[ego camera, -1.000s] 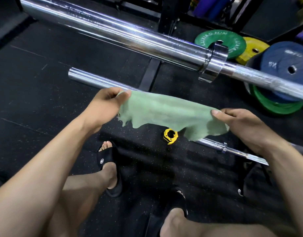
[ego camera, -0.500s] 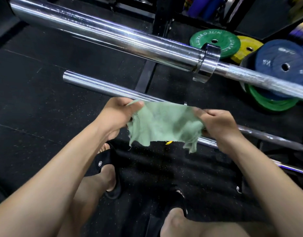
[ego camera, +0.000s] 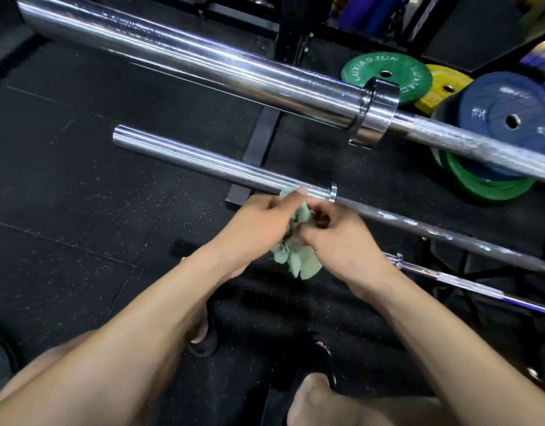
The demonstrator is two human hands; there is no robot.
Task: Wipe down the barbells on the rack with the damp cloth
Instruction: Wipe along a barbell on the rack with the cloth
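Both hands, left hand (ego camera: 259,222) & right hand (ego camera: 339,241), clutch the bunched green cloth (ego camera: 296,259) just beside the middle barbell (ego camera: 203,162); person should wrap it fully round the sleeve w/ firm pressure.

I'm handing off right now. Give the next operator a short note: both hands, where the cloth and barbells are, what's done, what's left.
Left hand and right hand: both grip the green cloth, bunched up between them, part of it hanging below.
Cloth sits just in front of the middle barbell, near its collar; contact with the bar cannot be confirmed.
Upper barbell is above and farther away; a thinner lower bar shows at right.
Done: cloth gathered into a wad.
Left: no wiping is evident; treat all bars as still to wipe, probably starting with the middle sleeve.
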